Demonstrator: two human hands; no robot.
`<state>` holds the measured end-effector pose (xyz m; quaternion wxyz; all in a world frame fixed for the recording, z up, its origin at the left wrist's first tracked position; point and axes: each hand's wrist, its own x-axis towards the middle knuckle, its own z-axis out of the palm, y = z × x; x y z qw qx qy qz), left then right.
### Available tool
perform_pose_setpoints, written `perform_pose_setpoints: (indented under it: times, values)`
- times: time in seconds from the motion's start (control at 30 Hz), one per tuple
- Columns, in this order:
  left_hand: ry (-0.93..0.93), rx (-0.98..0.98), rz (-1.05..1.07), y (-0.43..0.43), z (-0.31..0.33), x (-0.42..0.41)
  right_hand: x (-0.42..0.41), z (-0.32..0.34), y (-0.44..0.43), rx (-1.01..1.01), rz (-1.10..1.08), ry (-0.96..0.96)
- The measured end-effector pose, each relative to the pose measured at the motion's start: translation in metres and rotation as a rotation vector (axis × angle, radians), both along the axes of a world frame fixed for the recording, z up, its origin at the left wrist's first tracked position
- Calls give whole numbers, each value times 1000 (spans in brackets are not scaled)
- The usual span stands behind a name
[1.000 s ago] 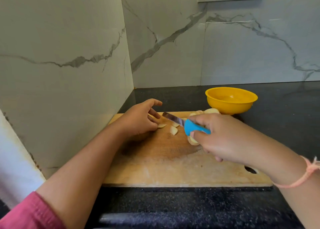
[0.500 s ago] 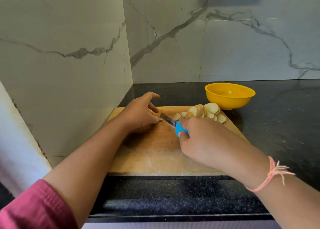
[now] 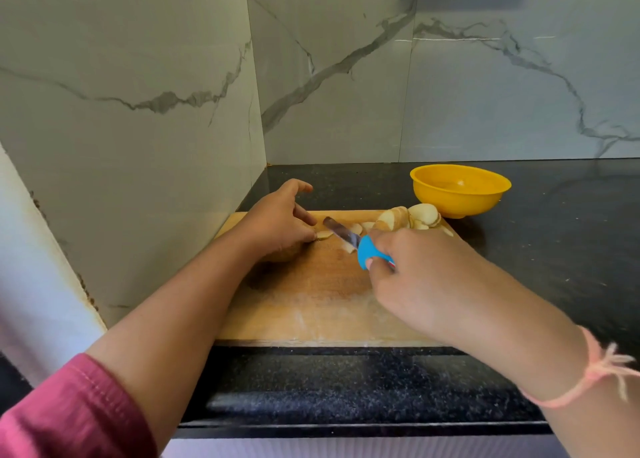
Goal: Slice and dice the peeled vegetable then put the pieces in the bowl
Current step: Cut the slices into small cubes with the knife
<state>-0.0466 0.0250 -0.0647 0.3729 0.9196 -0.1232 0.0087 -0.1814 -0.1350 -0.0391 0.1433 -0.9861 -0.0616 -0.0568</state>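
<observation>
Both hands are busy: left hand [image 3: 277, 222] pinches a thin slice [image 3: 323, 235], right hand [image 3: 415, 274] grips the knife [image 3: 346, 236]. That slice is probably light and slippery, so hold its edges.

1. Plain bright yellow bowl [image 3: 460, 189].
2. Paring knife [image 3: 358, 244]: blue handle w/ a bit of red, silver blade.
3. Cream veg slices [image 3: 422, 213], brownish edges; yellowish-tan veg chunk [image 3: 282, 255].
4. Light brown wood cutting board [image 3: 311, 302], whitish patch nr front.
5. Black countertop [image 3: 554, 250] w/ fine grey specks.
6. White marble-look wall tiles [image 3: 346, 77], grey veins.
7. Dark pink sleeve [image 3: 69, 412]; pale pink wrist thread [image 3: 595, 371].
</observation>
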Motion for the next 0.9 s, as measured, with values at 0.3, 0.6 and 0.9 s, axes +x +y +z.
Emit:
perform_pose_setpoints:
  times: [0.3,0.6,0.9]
  values:
    - [21,-52,57,-3,0,1,10,-12,13,-156,56,1]
    - [-23,14,53,-2,1,-1,-8,1,-17,-83,33,45]
    - [-101,128,2,-5,1,-7,1,-25,-27,188,-16,-157]
